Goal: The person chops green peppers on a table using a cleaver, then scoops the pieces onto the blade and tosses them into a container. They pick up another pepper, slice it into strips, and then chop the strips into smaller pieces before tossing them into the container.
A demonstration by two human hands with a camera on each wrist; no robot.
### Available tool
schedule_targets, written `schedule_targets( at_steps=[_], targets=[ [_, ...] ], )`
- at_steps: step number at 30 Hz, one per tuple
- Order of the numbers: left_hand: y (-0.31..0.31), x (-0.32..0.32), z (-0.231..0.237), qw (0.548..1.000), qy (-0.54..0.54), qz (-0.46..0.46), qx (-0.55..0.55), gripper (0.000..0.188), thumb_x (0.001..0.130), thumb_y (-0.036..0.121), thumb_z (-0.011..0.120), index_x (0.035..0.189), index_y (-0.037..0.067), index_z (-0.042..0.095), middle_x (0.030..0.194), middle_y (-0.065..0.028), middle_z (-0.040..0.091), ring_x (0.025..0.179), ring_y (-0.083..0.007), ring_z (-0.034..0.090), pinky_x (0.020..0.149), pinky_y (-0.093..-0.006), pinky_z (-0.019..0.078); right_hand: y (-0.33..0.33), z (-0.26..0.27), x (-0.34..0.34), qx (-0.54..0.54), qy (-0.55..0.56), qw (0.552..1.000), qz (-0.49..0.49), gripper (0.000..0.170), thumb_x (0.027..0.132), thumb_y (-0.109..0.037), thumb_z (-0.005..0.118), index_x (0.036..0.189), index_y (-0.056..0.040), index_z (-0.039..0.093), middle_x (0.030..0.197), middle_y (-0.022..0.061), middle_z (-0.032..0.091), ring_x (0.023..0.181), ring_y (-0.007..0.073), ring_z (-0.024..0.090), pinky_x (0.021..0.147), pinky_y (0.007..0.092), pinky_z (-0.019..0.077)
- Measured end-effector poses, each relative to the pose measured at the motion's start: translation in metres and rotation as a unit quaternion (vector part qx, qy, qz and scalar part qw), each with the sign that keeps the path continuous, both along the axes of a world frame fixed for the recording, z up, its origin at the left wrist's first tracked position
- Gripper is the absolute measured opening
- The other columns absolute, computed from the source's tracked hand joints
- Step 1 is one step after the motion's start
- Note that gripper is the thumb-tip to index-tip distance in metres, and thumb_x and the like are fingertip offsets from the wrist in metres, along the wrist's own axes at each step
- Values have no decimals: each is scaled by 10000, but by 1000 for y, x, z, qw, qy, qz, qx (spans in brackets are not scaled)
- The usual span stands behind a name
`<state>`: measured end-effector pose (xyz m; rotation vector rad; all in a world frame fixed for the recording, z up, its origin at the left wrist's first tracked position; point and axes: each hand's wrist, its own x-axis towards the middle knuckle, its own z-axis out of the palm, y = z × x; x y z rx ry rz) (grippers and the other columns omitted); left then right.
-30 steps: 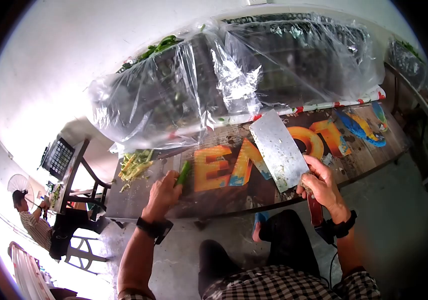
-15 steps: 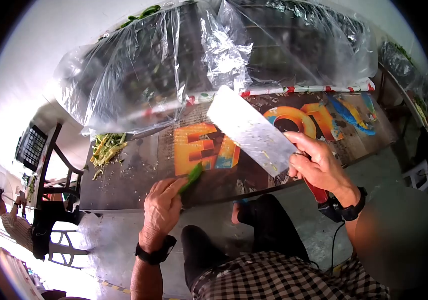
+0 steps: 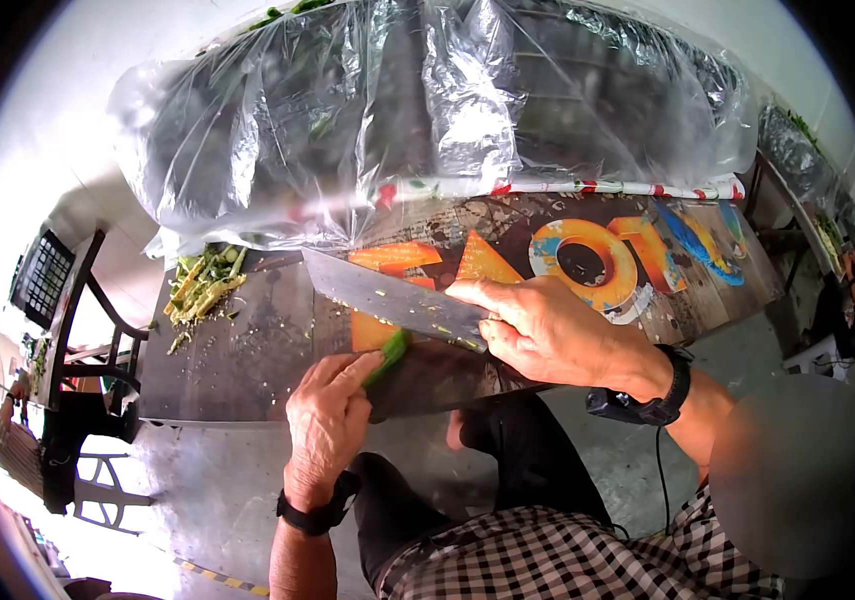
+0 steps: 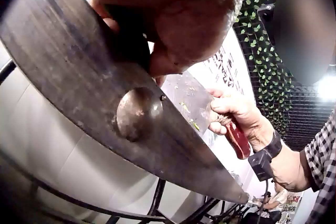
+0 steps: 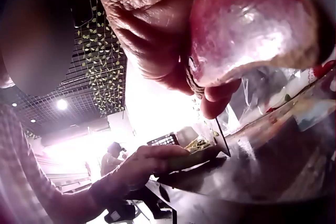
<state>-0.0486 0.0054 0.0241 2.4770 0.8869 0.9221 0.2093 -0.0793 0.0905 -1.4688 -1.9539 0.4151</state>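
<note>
Holding cleaver (image 3: 393, 298) mid-frame in right grip (image 3: 553, 330); pinching vegetable (image 3: 390, 356) in left grip (image 3: 330, 412) over counter (image 3: 248, 375), just left of center, close to cleaver. Could nick left fingers (image 3: 356, 374) by mistiming a chop or letting vegetable roll.

White light floods the head view's lower left, glare flashing off the plastic sheet (image 3: 473, 130), black edges curving round! Right wrist: a ceiling lamp (image 5: 62, 104) blazes. Left wrist: shadow darkens the left hand (image 4: 184, 19). Grey blur (image 3: 798, 475) smudges all 3.
</note>
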Motion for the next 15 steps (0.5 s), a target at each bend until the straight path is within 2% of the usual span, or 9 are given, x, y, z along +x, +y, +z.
schedule_targets(
  at_steps=[6, 9, 12, 15],
  targets=[
    [-2, 1, -3, 1000, -3, 8, 28, 428, 707, -27, 603, 1089, 120, 729, 995, -103, 671, 907, -305, 652, 787, -389, 542, 3, -2, -2, -1, -14, 1000, 4, 433, 869, -15, 564, 1302, -38, 548, 687, 199, 587, 559, 318, 599, 562, 378, 481],
    [-3, 0, -4, 999, 6, 14, 47, 433, 691, -26, 612, 1076, 128, 735, 983, -99, 659, 893, -298, 648, 779, -385, 544, 1, 5, -7, -2, -61, 998, 1, 416, 861, -27, 562, 1271, 36, 542, 662, 202, 602, 612, 350, 638, 574, 431, 479],
    [-4, 0, -9, 997, 0, 13, 71, 435, 674, -23, 619, 1063, 128, 740, 976, -95, 650, 882, -295, 644, 769, -385, 547, 4, 8, -7, -4, -66, 998, 12, 358, 855, -30, 568, 1202, 59, 562, 649, 194, 600, 603, 353, 631, 571, 435, 478],
    [-3, 2, -10, 997, -6, 13, 82, 436, 658, -22, 624, 1052, 122, 743, 973, -95, 646, 878, -296, 641, 763, -385, 550, 9, 18, -9, -54, -108, 992, 30, 286, 851, -36, 575, 1116, 70, 557, 644, 196, 588, 590, 351, 615, 568, 438, 476]
  ],
)
